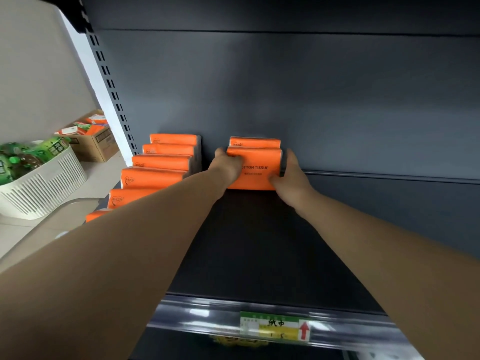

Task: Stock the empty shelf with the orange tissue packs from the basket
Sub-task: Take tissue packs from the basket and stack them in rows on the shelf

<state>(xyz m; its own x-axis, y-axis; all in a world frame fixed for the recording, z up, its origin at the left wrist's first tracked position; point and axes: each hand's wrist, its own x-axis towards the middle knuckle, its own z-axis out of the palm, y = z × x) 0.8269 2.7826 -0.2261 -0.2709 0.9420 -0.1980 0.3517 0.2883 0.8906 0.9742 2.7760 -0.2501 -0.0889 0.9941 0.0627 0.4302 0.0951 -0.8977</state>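
- The left hand curls over the left end of an orange tissue pack, and the right hand clasps its right end. Both are closed on it, holding it upright near the back of the shelf.
- The pack stands just in front of a second pack that sits against the back panel. Its face reads "COTTON TISSUE", with the first letter hidden under the left fingers. The smaller line below is too blurred to read.
- Risk: the wrapper looks soft and slippery, so a one-sided push could probably twist the pack out of line or tip it forward once the hands let go.
- Risk: pressing it hard backward could squash or shift the pack behind it.
- Risk: the left forearm passes right over the row of packs on the left, so pulling back carelessly could drag one over. Those packs carry a small heart-shaped logo with unreadable characters.
- The price label on the shelf's front rail reads "纸巾" beside a red upward arrow.
- Beyond the shelf, a white basket shows green packages, and a cardboard box holds orange-and-white packs. The print on both is illegible.
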